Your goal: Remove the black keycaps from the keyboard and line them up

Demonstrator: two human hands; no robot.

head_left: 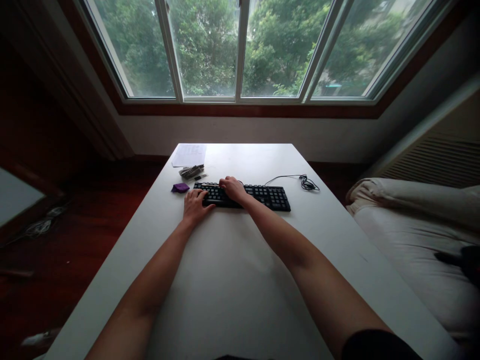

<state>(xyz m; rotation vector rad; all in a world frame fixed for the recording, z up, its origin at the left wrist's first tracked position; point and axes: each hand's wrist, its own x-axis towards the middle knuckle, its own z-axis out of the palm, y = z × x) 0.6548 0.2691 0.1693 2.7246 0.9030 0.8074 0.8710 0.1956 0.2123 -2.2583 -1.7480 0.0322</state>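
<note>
A black keyboard (268, 196) lies across the white table. My left hand (195, 206) is at its left end, with the fingers over the corner and the thumb along the front edge, holding it. Over the upper left keys is my right hand (232, 189), its fingers curled together and pointing left. A thin pale line runs left from those fingertips; whether it is a slim tool in the hand or part of the keyboard, I cannot tell. Just left of the keyboard lies a small purple object (180, 188), perhaps a cloth.
Behind the purple thing are a crumpled clear bag (192, 171) with dark contents and a small dark-and-white stick (200, 177). Paper sheets (189, 154) lie at the far left corner. A coiled cable (308, 183) sits right of the keyboard. A padded seat (397, 235) stands to the right.
</note>
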